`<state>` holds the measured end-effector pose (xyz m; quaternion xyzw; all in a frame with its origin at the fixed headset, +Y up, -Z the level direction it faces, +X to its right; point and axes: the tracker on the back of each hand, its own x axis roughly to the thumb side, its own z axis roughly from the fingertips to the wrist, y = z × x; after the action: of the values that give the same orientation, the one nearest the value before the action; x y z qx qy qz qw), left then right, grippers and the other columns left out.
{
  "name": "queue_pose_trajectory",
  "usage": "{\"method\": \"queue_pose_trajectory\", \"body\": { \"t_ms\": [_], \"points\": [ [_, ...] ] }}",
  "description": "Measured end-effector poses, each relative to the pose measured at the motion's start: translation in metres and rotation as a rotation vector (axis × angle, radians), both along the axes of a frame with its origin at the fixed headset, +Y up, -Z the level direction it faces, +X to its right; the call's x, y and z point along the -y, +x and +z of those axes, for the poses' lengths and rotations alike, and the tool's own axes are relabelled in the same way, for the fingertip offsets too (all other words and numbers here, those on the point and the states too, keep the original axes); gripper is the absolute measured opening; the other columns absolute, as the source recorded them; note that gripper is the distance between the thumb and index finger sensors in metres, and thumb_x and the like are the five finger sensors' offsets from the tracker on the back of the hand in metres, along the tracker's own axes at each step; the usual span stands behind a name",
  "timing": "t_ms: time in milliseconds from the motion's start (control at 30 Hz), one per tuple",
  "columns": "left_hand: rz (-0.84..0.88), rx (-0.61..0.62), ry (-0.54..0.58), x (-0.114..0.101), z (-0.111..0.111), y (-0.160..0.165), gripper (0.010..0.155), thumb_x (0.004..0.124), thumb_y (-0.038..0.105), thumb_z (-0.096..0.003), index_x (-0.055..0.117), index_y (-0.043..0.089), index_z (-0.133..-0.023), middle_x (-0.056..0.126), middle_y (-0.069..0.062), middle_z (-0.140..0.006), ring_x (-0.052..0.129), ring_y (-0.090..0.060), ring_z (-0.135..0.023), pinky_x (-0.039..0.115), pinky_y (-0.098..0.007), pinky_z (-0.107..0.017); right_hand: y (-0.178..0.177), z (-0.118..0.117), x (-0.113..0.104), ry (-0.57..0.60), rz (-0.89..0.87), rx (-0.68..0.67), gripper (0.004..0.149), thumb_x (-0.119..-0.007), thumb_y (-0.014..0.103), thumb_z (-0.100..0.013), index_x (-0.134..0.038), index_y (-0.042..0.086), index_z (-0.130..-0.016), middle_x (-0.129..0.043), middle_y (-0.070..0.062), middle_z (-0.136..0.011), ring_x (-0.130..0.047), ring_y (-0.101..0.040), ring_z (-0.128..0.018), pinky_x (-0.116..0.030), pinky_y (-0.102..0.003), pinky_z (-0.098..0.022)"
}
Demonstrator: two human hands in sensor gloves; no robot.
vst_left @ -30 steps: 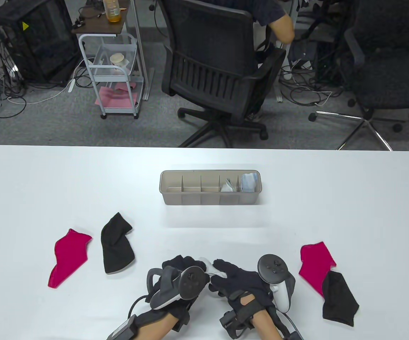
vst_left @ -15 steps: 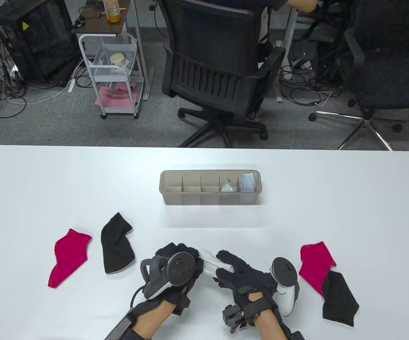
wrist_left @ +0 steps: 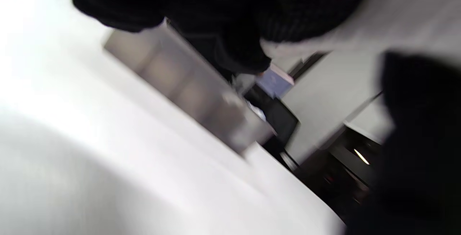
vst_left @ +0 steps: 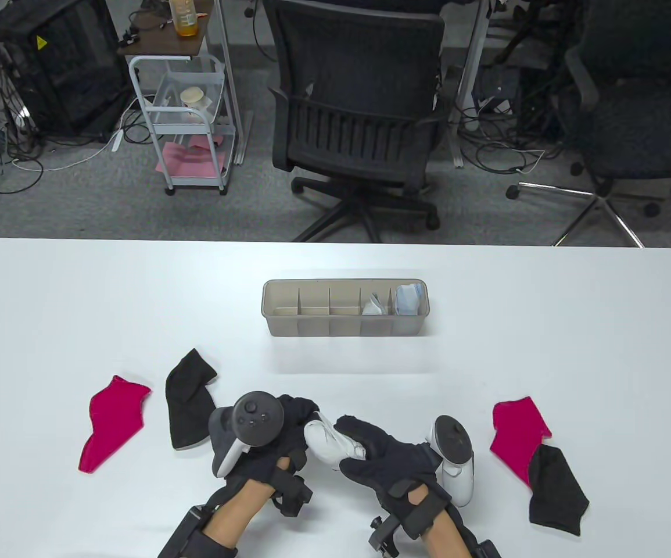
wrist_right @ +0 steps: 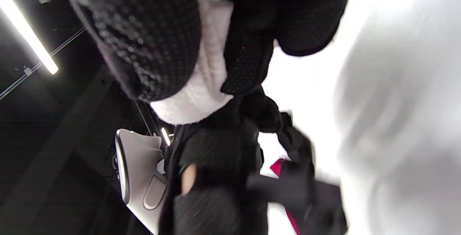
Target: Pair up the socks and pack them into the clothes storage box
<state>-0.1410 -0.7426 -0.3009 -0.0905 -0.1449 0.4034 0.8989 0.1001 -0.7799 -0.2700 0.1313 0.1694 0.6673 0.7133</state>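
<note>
Socks, white (vst_left: 329, 444): one bundle, held between both hands near the table's front edge, ahead of the storage box (vst_left: 345, 308). Left hand (vst_left: 280, 433): fingers curled onto the bundle's left end. Right hand (vst_left: 384, 459): fingers wrapped round its right end. Step in hand, by judgement: folding or rolling this pair; packing not yet done. Box holds rolled items in its two right compartments; three left compartments bare. Next move calls for carrying the bundle forward to a bare compartment. Unpaired: red sock (vst_left: 111, 421), black sock (vst_left: 191, 401) left; red sock (vst_left: 515, 433), black sock (vst_left: 556, 488) overlapping, right.
</note>
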Motion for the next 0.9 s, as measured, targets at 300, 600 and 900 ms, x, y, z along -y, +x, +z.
{"method": "queue_pose_trajectory", "body": {
  "t_ms": [300,600,900],
  "points": [
    [0.473,-0.05,-0.31,0.018,0.001,-0.021,0.067,0.068,0.05,-0.0473,0.074,0.003,-0.095,0.082,-0.02,-0.067,0.076,-0.046,-0.058,0.058,-0.068,-0.046,0.02,0.001,-0.019,0.229,0.25,0.285,0.062,-0.095,0.029,-0.035,-0.07,0.032,-0.092,-0.092,0.007,-0.095,-0.097,-0.017,-0.079,-0.08,-0.041,-0.061],
    [0.498,0.005,-0.412,0.022,0.01,0.001,0.076,0.07,0.058,-0.0452,0.079,-0.007,-0.085,0.083,-0.014,-0.053,0.079,-0.04,-0.048,0.062,-0.065,-0.041,-0.004,0.011,-0.029,0.322,0.336,0.204,0.061,-0.094,0.029,-0.037,-0.069,0.034,-0.093,-0.089,0.007,-0.097,-0.092,-0.02,-0.081,-0.078,-0.039,-0.059],
    [0.397,-0.202,-0.305,0.021,0.007,-0.013,0.062,0.073,0.05,-0.0477,0.075,0.002,-0.088,0.081,-0.012,-0.056,0.078,-0.038,-0.051,0.062,-0.064,-0.043,-0.022,0.035,-0.053,0.45,0.738,0.46,0.067,-0.095,0.043,-0.034,-0.067,0.032,-0.095,-0.067,-0.008,-0.094,-0.071,-0.025,-0.071,-0.065,-0.037,-0.05]
  ]
}}
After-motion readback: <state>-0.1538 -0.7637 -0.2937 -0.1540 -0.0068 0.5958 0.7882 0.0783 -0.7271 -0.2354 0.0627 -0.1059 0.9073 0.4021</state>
